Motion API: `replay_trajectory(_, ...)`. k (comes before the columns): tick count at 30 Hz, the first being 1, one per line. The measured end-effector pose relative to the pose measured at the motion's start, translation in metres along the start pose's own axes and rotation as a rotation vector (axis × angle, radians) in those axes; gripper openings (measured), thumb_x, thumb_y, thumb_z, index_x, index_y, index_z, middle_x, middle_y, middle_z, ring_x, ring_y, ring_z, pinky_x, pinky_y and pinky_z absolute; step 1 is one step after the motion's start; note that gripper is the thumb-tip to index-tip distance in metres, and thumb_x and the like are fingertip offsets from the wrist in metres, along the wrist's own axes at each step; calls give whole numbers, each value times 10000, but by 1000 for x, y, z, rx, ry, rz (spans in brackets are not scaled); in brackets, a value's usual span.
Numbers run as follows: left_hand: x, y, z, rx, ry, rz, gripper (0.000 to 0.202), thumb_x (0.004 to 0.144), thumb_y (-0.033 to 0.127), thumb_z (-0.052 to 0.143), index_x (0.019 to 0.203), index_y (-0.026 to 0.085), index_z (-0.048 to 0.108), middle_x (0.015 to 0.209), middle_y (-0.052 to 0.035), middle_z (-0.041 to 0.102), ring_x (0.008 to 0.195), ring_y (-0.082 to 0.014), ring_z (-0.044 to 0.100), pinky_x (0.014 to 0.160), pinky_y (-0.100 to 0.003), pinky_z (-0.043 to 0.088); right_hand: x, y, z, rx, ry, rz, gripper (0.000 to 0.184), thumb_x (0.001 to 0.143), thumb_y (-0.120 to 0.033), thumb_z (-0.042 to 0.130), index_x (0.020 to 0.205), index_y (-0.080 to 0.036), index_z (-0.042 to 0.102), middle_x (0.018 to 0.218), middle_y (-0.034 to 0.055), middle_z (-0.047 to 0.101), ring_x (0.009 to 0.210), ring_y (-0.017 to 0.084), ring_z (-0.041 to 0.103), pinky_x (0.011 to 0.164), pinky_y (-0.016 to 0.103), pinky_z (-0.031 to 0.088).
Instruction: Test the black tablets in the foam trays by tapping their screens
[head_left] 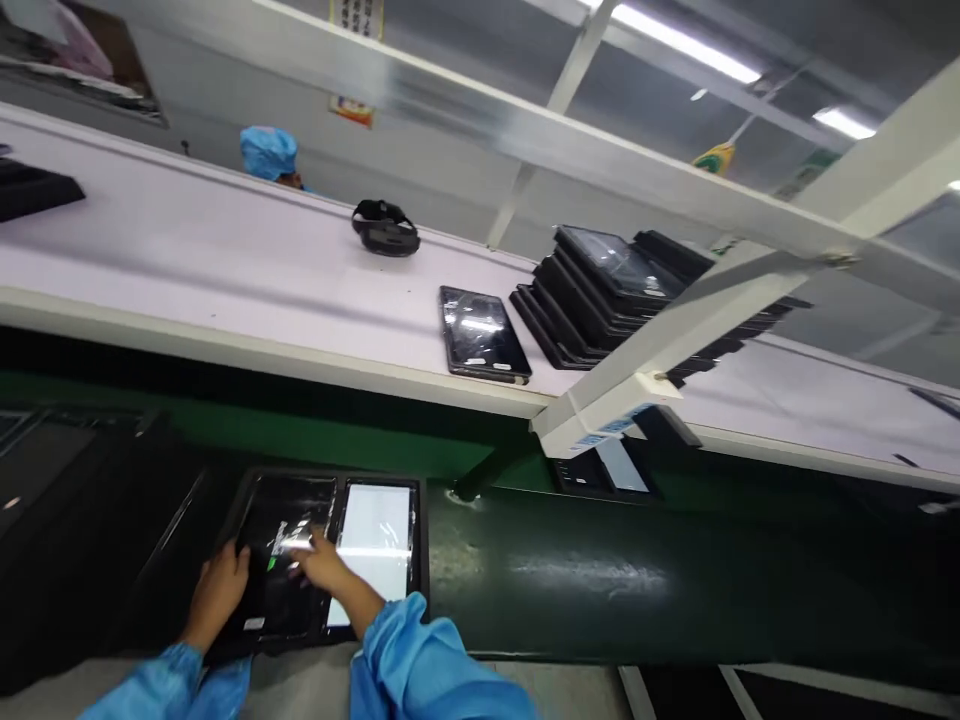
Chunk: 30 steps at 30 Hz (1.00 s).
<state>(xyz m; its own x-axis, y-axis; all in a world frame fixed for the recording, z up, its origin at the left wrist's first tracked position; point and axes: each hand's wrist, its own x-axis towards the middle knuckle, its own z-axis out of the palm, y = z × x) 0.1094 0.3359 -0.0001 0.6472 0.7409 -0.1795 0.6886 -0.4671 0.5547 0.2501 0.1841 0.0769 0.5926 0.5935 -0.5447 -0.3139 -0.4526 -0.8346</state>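
Note:
Two tablets lie side by side in a black tray [421, 600] on the green work surface. The left tablet [281, 610] has a dark screen with a small green logo and white lettering. A white screen is lit on the right tablet [375, 520]. My left hand [217, 595] grips the left tablet at its left edge, the fingers partly hidden. Above the same screen, my right hand [326, 565] has its fingers stretched out and apart, the tips at the glass near the logo. It holds nothing, and its forearm crosses the right tablet.
A raised white shelf [225, 280] runs behind, bearing a single tablet [484, 335], a stack of dark tablets [600, 290] and a black headset [385, 230]. A white post [645, 360] slants down on the right. Beyond the shelf is a person in a blue cap [268, 152].

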Motion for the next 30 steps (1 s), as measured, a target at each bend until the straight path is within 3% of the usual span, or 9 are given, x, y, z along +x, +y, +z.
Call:
replay_trajectory(2,5,-7,0,-30,-3,-122,617,868,355,274,1345,45,514,1265,-274,616,1210,-398,596,1072,-556,441,4,7,4,-13,9,39,534,763,-464,714,1259,-282,631,1091,62,719,982,284,709,722,373,577)
replay_trajectory(5,12,-11,-3,-85,-22,-247,571,889,303,320,1362,48,511,1265,-247,631,1180,-378,615,1049,-525,451,14,15,5,-19,26,72,560,795,-412,683,1320,-248,580,1227,92,670,1041,271,690,752,344,575)
replay_trajectory(9,18,-2,-11,-168,-22,-374,464,915,271,417,1318,83,551,1179,-222,669,1159,-337,628,1041,-482,446,23,20,5,6,38,128,646,780,-320,677,1390,-213,494,1279,132,631,837,217,710,555,277,538)
replay_trajectory(13,22,11,-19,-266,-7,-498,366,942,369,539,1196,113,601,1129,-148,677,1141,-267,623,1066,-493,421,24,23,2,98,52,165,703,783,-291,672,1435,-230,416,1270,139,631,666,152,684,457,227,480)
replay_trajectory(18,19,19,-32,-520,-7,-501,308,866,446,590,873,147,666,1026,-172,703,1141,-322,623,947,-392,471,21,23,1,203,77,163,620,844,-332,614,1422,-233,414,1311,160,604,623,129,700,479,223,489)
replay_trajectory(22,9,22,-48,-806,-103,-440,404,700,545,719,832,171,644,843,-70,707,912,-272,679,739,-302,502,17,22,-4,193,92,133,559,837,-363,618,1362,-210,504,1266,150,640,676,186,730,536,296,542)
replay_trajectory(25,1,26,-60,-980,-237,-434,481,569,506,835,844,179,614,749,-25,675,769,-240,684,670,-290,513,5,31,-44,141,184,58,479,809,-359,661,1261,-209,611,1269,130,653,955,259,722,753,376,580)
replay_trajectory(27,-4,30,-69,-1057,-325,-439,515,535,419,887,908,177,628,806,-41,698,784,-248,700,698,-313,543,-12,46,-88,75,328,-16,446,793,-333,674,1226,-229,643,1399,102,585,1264,271,580,996,377,501)
replay_trajectory(30,-10,38,-81,-1153,-352,-538,523,568,267,896,1024,172,658,960,-89,726,909,-271,714,801,-350,572,-44,78,-148,-183,588,-36,421,742,-352,693,1128,-184,693,1358,152,618,1336,308,519,1078,390,439)
